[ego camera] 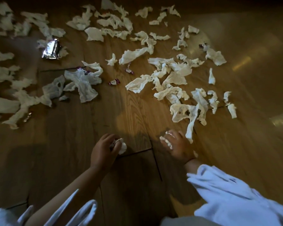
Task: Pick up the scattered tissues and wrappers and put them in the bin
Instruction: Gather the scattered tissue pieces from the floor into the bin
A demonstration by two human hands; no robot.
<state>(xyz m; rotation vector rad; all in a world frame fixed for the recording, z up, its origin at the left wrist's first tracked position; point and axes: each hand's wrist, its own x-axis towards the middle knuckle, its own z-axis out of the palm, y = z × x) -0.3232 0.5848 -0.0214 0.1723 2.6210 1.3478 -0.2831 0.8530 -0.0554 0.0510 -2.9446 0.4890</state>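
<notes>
The gathering step is judged to be in hand, with most of the work outstanding. The left hand [103,150] is closed around a small wad of tissue and wrapper [120,145], held low over the floor. The right hand [176,145] is curled on a crumpled tissue [166,141], which is pressed into the palm, with a long strip [190,128] lying just beside the fingers.

No bin is seen in the view; its place cannot be stated. The next move is judged to call either for further scraps to be taken up, if room is left in the hands, or for both handfuls to be carried to the bin.

The surface is a wooden plank floor [131,105], dimly lit, with glare at the right. White tissues [170,74] are scattered across the far half. A foil wrapper [51,49] lies at the left, and small sweet wrappers [114,81] lie near the centre. White sleeves [235,193] are seen at the lower edge.
</notes>
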